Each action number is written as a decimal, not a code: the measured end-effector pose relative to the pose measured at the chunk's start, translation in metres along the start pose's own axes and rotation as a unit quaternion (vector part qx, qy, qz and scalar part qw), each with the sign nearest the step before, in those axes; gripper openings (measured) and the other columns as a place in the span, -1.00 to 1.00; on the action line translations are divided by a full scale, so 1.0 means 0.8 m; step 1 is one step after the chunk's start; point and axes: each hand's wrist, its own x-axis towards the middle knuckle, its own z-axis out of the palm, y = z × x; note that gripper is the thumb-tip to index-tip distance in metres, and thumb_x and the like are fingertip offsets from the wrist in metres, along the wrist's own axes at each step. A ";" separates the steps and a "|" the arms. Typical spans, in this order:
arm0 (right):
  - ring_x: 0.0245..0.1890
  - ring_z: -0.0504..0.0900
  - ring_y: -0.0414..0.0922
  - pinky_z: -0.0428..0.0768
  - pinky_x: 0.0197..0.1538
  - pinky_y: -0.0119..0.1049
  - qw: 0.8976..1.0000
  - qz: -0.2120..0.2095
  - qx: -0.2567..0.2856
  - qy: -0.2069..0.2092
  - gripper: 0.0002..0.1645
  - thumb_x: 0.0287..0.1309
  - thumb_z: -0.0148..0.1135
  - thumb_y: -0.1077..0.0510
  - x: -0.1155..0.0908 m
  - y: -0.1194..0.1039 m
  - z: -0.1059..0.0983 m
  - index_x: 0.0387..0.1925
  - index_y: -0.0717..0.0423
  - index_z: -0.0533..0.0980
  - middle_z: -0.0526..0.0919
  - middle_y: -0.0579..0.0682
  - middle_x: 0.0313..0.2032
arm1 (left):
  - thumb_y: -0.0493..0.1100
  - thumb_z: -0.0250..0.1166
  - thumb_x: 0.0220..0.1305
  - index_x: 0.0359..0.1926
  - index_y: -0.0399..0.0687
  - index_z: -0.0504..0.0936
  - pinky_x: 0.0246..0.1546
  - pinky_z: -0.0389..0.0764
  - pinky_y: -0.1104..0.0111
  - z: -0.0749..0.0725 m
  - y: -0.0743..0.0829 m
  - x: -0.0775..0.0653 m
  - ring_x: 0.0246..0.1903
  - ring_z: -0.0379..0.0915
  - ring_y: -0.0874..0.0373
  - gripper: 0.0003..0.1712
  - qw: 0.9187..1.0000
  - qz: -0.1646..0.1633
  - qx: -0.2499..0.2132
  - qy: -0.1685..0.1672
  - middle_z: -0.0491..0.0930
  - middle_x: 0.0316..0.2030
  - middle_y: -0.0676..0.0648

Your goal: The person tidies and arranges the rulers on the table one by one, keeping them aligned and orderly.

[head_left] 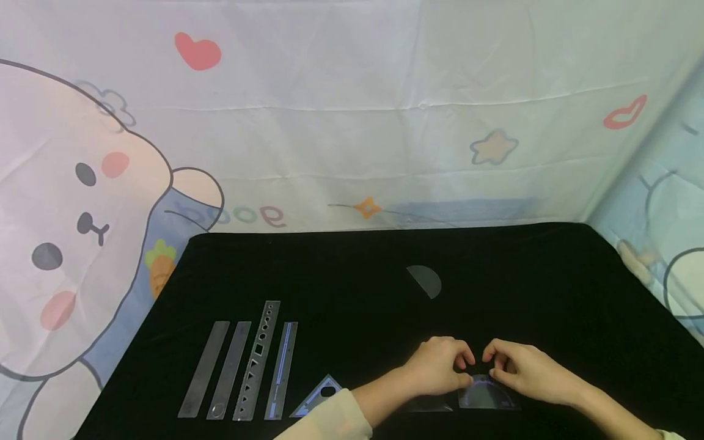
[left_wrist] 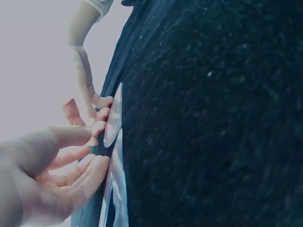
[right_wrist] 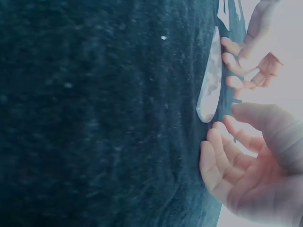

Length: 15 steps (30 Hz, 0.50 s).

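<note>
A clear protractor with purple markings [head_left: 488, 397] lies flat on the black cloth, seen nearly edge-on in the left wrist view. My left hand [head_left: 438, 368] is at its left side, fingers loosely bent and fingertips right at its edge. On the other side my right hand [head_left: 532, 373] has its fingertips close by the protractor's curved edge. Both wrist views show thumb and fingers apart on each hand, with nothing pinched between them. Under my left forearm and hand lies another clear flat piece [head_left: 431, 404], partly hidden.
To the left, several clear rulers [head_left: 203, 370] lie side by side, one a stencil ruler [head_left: 257, 360] with cut-out shapes. A triangular set square [head_left: 319, 397] is partly behind my left sleeve. Farther back lies a plain semicircular piece [head_left: 426, 281]. A printed curtain [head_left: 352, 122] hangs behind the table.
</note>
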 end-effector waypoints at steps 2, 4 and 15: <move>-0.57 0.45 -0.35 0.50 -0.53 -0.43 1.000 0.008 -0.002 0.012 -0.74 0.12 0.17 0.11 0.004 -0.002 -0.002 -0.15 0.08 0.43 0.50 -0.16 -0.44 | -0.06 0.37 0.02 -0.22 0.12 0.62 -0.50 0.35 0.65 -0.003 -0.003 0.001 -0.46 0.34 0.48 -0.76 1.000 -0.001 -0.006 0.011 0.50 -0.43 0.22; -0.56 0.47 -0.35 0.51 -0.51 -0.43 1.000 0.013 -0.006 0.028 -0.74 0.14 0.15 0.11 0.008 -0.003 -0.003 -0.13 0.10 0.44 0.53 -0.13 -0.42 | -0.07 0.37 0.03 -0.24 0.10 0.62 -0.49 0.36 0.65 -0.006 -0.006 0.003 -0.46 0.35 0.48 -0.78 1.000 -0.005 -0.016 0.025 0.52 -0.43 0.22; -0.46 0.54 -0.31 0.53 -0.44 -0.45 0.994 0.016 -0.029 0.108 -0.70 0.22 0.09 0.12 0.036 -0.007 -0.010 -0.04 0.13 0.47 0.61 -0.03 -0.26 | -0.20 0.34 0.07 -0.31 -0.04 0.62 -0.50 0.49 0.60 -0.017 -0.033 0.014 -0.50 0.46 0.43 -0.87 0.972 -0.076 -0.192 0.115 0.59 -0.40 0.10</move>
